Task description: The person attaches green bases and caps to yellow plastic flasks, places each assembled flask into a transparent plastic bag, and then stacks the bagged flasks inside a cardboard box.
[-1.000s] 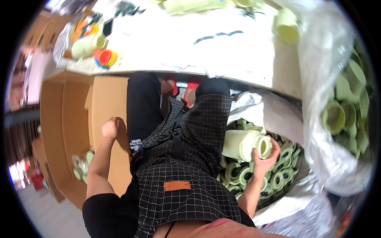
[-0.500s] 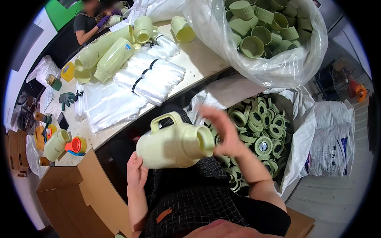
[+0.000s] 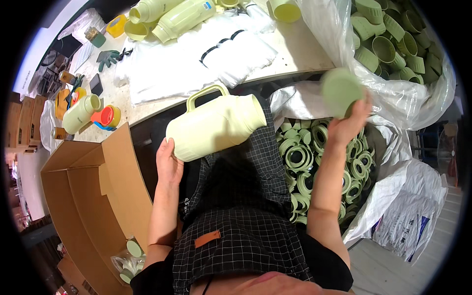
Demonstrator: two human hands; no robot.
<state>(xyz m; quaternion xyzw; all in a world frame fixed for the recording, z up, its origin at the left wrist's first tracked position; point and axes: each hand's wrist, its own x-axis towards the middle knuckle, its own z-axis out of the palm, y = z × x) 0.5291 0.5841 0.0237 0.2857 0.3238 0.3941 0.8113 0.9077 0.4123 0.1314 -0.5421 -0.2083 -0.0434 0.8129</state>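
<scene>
Left hand has its thumb and fingers clamped on the base end of a pale green jug, mid-frame, lying sideways over the lap, handle up and open mouth facing right. Right hand, right of center, is closed on a round green cup-shaped part; it's blurry, so I can't tell exactly how the fingertips sit.

Surface-wise, there's a pale worktable across the top, mostly under white plastic bags with dark ties. Pale floor shows at lower right, and stacked brown cartons sit at the far left.

Other stuff: more jugs lying along the top edge, a dark glove and phone upper left, plus red-and-yellow rolls beside another jug. A white sack full of green rings sits under the right forearm. Crowding the upper right is a big clear bag of green cups, close to the right hand.

Edges: the table's front edge runs just behind the jug handle in this view. An open cardboard box flanks the left forearm, flap near it. The jug mouth and the cup-shaped part are well apart, with the sack's rim between them.
</scene>
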